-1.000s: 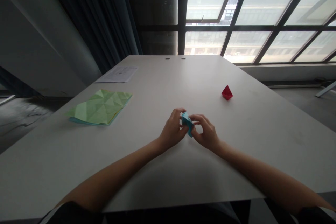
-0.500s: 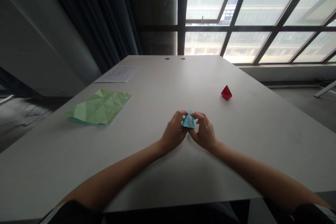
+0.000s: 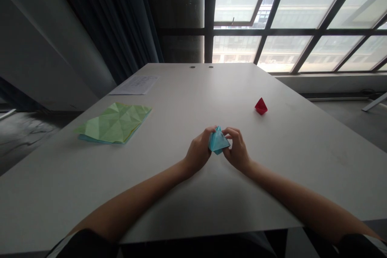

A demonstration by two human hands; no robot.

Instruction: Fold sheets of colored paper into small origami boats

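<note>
Between my hands, just above the table, is a small folded blue paper piece (image 3: 219, 142), with a broad triangular face turned toward me. My left hand (image 3: 198, 148) pinches its left side, thumb and fingers closed on the paper. From the right, my right hand (image 3: 237, 149) grips the other side with bent fingers and thumb at its edge. Parts of both hands' fingertips are hidden behind the paper. A small red folded paper boat (image 3: 261, 107) stands farther off to the right.
Creased green paper (image 3: 116, 123) lies on the left over bluish sheets. Behind it is a printed white sheet (image 3: 136, 85). The white table (image 3: 193, 205) has two round holes near its far edge. A dark curtain (image 3: 111, 20) hangs at back left, windows at back right.
The blue paper has spread wider and now shows a large flat triangular face. My right hand has shifted slightly right, and my hands are a little farther apart.
</note>
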